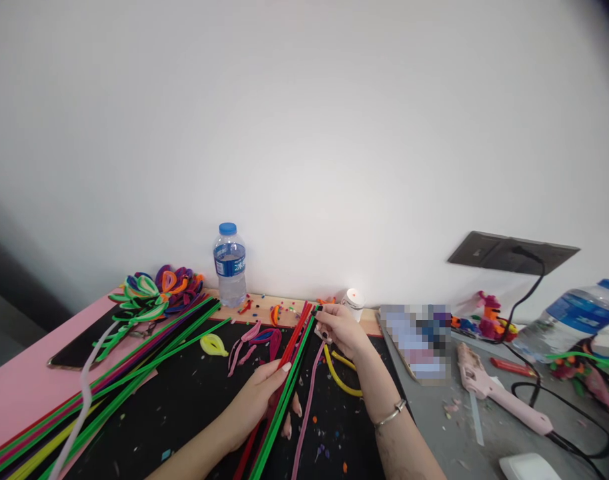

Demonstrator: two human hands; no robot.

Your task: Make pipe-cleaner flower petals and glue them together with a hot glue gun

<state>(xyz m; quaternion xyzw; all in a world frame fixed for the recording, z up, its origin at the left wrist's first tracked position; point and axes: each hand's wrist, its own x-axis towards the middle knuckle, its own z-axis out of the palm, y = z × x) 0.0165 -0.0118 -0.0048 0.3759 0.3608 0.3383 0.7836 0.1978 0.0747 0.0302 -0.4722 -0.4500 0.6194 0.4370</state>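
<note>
Fingers [279, 371] of my left hand [257, 397] and right hand [340, 328] pinch the red and green stems [293, 347] over the black mat [184, 400]; water bottle [230, 265] stands beyond the mat against a white wall [304, 133].

A water bottle [229, 264] is stood upright at the wall, near a heap of looped pipe-cleaner petals [157, 288]. A phone [79, 350] is laid flat on the pink part of the desk [14, 393]. A small white jar [354, 303] is seen at the wooden strip. A pink glue gun [499, 397] is laid on the grey surface, its black cable [527, 293] led up to a wall socket [512, 253]. A second bottle [574, 317] is lying at the far right.
</note>
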